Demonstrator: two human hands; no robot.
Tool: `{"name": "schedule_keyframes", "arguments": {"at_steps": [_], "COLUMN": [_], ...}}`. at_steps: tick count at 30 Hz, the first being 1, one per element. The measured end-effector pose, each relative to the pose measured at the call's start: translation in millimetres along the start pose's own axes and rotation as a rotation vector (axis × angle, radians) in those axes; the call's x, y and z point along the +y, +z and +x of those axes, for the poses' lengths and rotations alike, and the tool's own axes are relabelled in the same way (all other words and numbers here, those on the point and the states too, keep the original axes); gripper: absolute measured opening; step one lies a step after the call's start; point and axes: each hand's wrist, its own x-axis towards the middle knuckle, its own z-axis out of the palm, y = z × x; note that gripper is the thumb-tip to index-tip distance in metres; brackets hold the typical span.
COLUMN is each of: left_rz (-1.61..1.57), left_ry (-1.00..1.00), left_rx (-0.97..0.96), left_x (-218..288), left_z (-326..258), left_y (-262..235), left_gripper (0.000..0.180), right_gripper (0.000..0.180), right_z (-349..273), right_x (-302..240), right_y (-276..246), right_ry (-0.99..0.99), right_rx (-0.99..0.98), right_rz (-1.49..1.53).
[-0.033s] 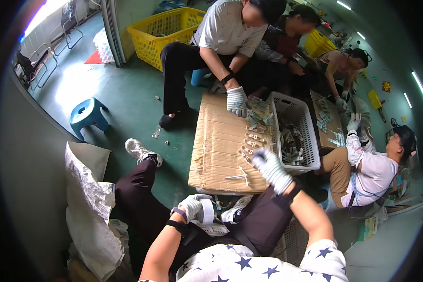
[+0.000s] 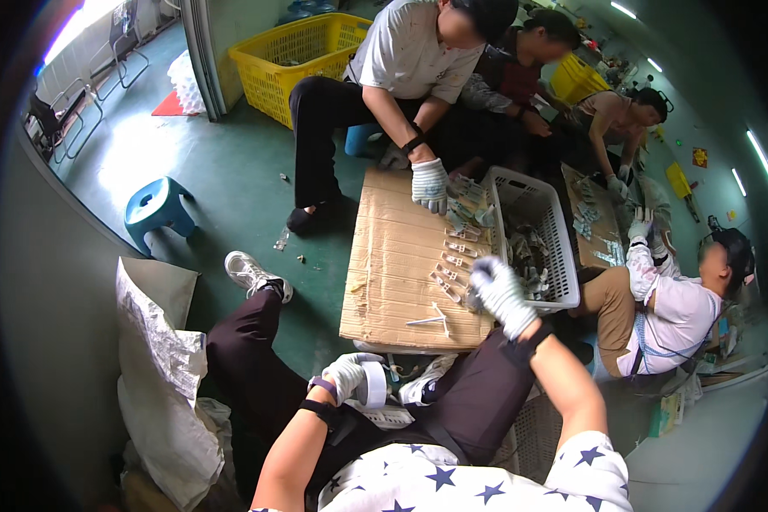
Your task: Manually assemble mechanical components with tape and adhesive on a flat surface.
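Left hand (image 2: 347, 375), gloved, low by the lap, fingers curled snug round a roll of white tape (image 2: 372, 386); light, stiff in the ring, slick on its outer face, best taken across the rim or through the core, as held here. Right hand (image 2: 500, 293), gloved too, raised over the near corner of the cardboard-topped table (image 2: 392, 282), fingers bunched loosely shut; whether anything small sits inside, impossible to tell. Just beyond and left of those fingertips, rows of small pale clip-like pieces (image 2: 454, 260) lying flat on the cardboard: light, rigid, easy to scatter, probably best pinched by the long edges. To the right of the fingers, a white slatted basket (image 2: 563, 256) with more pieces, too jumbled to make out. Opposite, another person's gloved hand (image 2: 429, 184) resting among the far pieces. Exact form of the pieces too small to read; tape end hidden behind the glove.
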Motion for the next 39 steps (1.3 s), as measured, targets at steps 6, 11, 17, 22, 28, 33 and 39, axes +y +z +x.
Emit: {"name": "schedule_keyframes", "arguments": {"at_steps": [6,11,17,22,28,33,39], "left_rz": [0.069,0.079,0.016,-0.040,-0.077,-0.072,-0.156], "left_ry": [0.023,-0.034,-0.109,-0.145,-0.226,-0.225,-0.165], "left_rx": [0.018,0.069,0.077,0.054,0.026,0.031,-0.004], "left_x": [-2.1,5.5,7.3,-2.9,-2.4,-2.1,-13.2], "left_z": [4.8,-1.9,2.8,18.8,30.1,30.1,34.0], "left_y": [-1.1,5.3,6.5,4.3,4.6,0.3,-1.1], "left_gripper": [0.047,0.057,0.057,0.051,0.047,0.042,0.023], "right_gripper": [0.018,0.017,0.012,0.013,0.016,0.020,0.025], "right_z": [87.8,113.8,148.6,170.0,214.2,255.2,318.9], "right_x": [51.9,61.6,51.8,47.2,35.4,48.7,63.7], "right_y": [-90.6,-66.9,-22.2,-27.6,-10.3,20.7,1.6], "right_ry": [0.087,0.100,0.039,-0.042,0.028,-0.173,0.006], "right_rx": [0.202,0.178,0.147,0.033,-0.273,0.255,0.443], "right_rz": [-0.208,-0.357,-0.492,-0.550,-0.633,-0.870,-0.925]}}
